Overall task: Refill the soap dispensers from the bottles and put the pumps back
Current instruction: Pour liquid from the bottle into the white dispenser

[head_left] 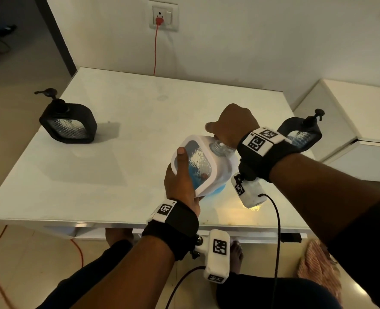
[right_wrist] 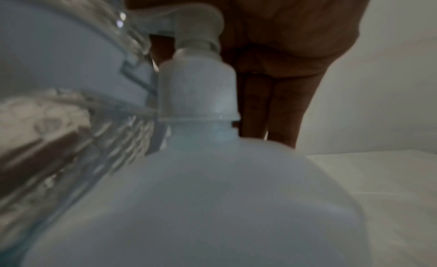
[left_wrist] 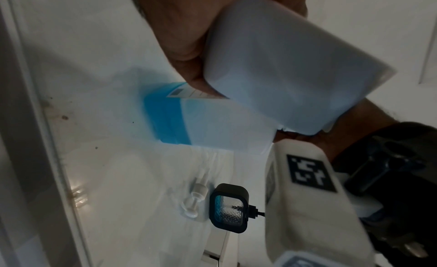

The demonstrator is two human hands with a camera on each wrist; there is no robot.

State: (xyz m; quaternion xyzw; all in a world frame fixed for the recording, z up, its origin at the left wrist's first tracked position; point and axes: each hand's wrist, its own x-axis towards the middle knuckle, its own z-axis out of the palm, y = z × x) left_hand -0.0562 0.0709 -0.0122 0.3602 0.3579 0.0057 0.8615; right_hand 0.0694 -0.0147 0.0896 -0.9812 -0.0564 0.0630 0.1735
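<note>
**White dispenser tilted toward a refill bottle**

Above the near right part of the white table [head_left: 122,112], the left hand [head_left: 180,186] grips a white-framed soap dispenser [head_left: 209,175], thumb across its clear window and fingers wrapped behind it. The dispenser is tilted, its clear threaded neck pointing up and to the right, with blue soap pooled at its low end. The right hand [head_left: 233,126] is curled at that neck; the right wrist view shows a white refill bottle [right_wrist: 212,196] with its capped nozzle beside the neck, though how the fingers close on it is hidden and blurred.

A loose white pump [left_wrist: 196,200] lies flat on the table. One black dispenser [head_left: 69,121] stands at the left edge, another [head_left: 302,134] at the right, both with pumps fitted. Behind the table, a red cord [head_left: 155,52] hangs from a wall socket [head_left: 163,15].
</note>
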